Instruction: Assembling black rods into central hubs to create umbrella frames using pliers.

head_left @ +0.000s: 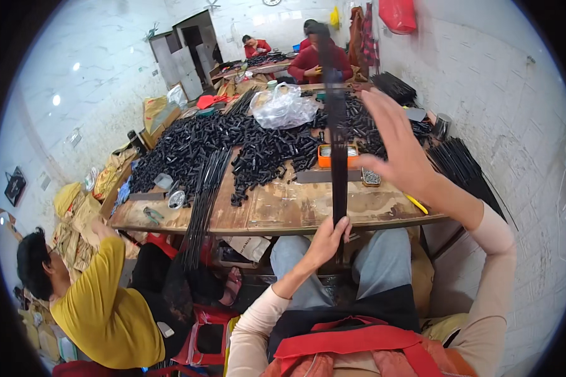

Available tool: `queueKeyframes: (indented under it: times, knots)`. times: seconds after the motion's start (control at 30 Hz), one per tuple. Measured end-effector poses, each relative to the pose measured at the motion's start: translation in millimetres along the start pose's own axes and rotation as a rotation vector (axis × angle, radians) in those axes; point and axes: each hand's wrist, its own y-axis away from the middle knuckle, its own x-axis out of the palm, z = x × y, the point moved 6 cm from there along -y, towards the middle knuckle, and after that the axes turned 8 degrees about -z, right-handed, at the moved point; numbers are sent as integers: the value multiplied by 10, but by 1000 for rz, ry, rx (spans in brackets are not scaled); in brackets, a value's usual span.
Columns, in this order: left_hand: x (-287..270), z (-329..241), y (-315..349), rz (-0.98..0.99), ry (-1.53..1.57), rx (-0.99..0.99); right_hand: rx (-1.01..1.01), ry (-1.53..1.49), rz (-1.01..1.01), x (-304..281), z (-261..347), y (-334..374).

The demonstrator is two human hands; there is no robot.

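Note:
My left hand (328, 244) is closed round the lower part of a bundle of long, thin black rods (339, 188). The bundle stands upright over the table's front edge, and its upper end is smeared by motion. To its right, my right hand (396, 147) is raised with fingers spread and nothing in it. Behind the bundle sits an orange box (324, 158) of small pale pieces. Below my right hand is a small tin (371, 178) of little metal parts, and a yellow-handled tool (416, 203) lies near the front edge.
Heaps of short black tubular parts (188, 141) cover the wooden table (277, 210). More rods lie at left (206, 195) and right (465, 164). Pliers (151, 215), a clear plastic bag (284, 108) and a metal cup (442, 125) are around. A co-worker in yellow (107, 301) sits at left; others work behind.

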Motion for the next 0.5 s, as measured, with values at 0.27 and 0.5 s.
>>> queueKeyframes:
  times: [0.27, 0.5]
  knots:
    - [-114, -936, -191, -362, -1155, 554, -83, 193, 948, 814, 70, 696]
    - [-79, -577, -101, -165, -1058, 493, 885, -739, 199, 1023, -1064, 304]
